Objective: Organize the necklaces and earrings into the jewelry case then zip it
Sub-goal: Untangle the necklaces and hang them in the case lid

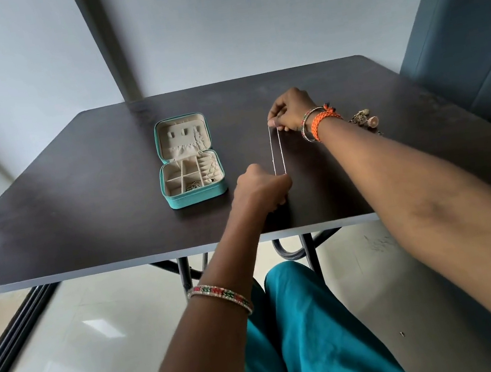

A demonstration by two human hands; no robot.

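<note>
Head camera view, looking down at a dark bench (78,193) where a seated person worked. The right hand (292,111) was closed, pinching the far end of a thin silver necklace (276,152) between fingertips. The left hand (262,188) was closed in a fist on the near end. Between the two hands the chain ran taut as two close parallel strands, just above the bench or grazing it; I could not tell which.

Left of both hands, near the left fist, sat a teal jewelry case (189,162), unzipped and lying open. Its lid showed cream padding and a gathered pocket; its tray was split into small compartments. A chain already trailed across the right side of the case, and a dark round piece rested in a front compartment.

Beyond the right wrist, a small heap of ornate earrings (364,122) waited on the bench.

To do this step well, it seemed wise to keep the chain stretched and untwisted while moving it left, then lower it gently, so it would not knot or tangle with the chain already inside.
</note>
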